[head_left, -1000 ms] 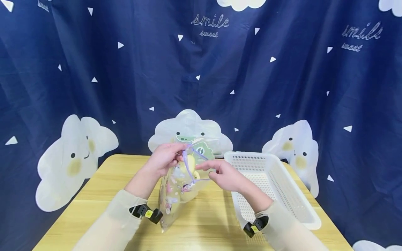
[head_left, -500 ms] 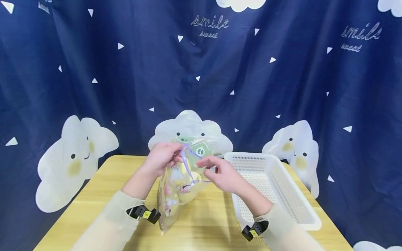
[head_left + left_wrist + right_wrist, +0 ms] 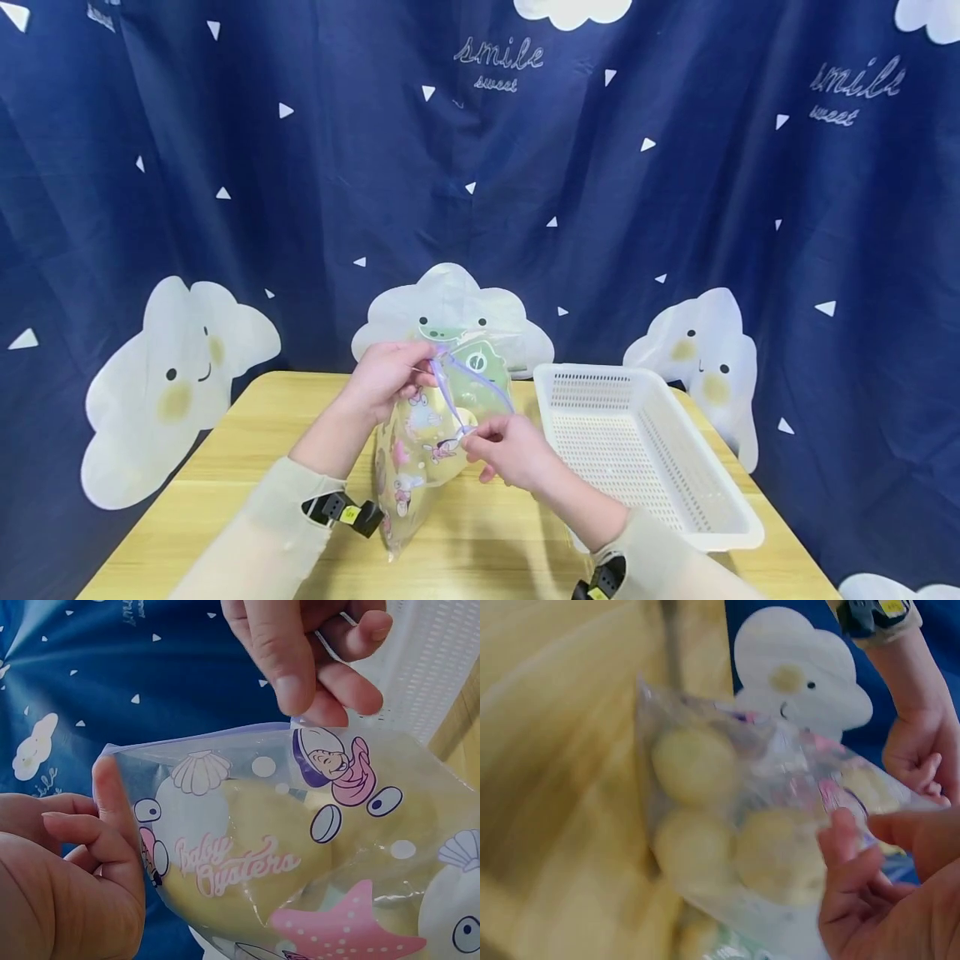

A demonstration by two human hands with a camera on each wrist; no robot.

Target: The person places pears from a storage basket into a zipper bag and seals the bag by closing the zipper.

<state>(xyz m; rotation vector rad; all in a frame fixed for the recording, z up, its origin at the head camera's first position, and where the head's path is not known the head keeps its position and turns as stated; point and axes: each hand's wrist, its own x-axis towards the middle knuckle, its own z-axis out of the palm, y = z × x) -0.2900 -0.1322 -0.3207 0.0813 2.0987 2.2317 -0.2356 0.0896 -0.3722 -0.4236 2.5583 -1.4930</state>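
A clear zip bag [image 3: 420, 462] with cartoon prints and a purple zip edge [image 3: 482, 381] stands tilted over the table. Several pale yellow round things [image 3: 696, 766] show through its plastic; their kind is unclear. My left hand [image 3: 386, 375] pinches the far end of the bag's mouth. At the near end of the mouth, my right hand [image 3: 513, 450] pinches the zip corner between thumb and finger. The two purple edges stand apart between the hands. In the left wrist view, pink lettering [image 3: 236, 866] and a pink starfish print [image 3: 349, 926] face the camera.
A white perforated plastic basket [image 3: 660, 400] stands on the wooden table [image 3: 247, 467] to the right. Something with a green print [image 3: 483, 367] shows behind the bag. A dark blue curtain [image 3: 375, 167] with cloud prints hangs beyond the table.
My right hand has moved from the bag's mouth down and towards me to its near corner, and now pinches there. My left hand keeps its hold at the far end.
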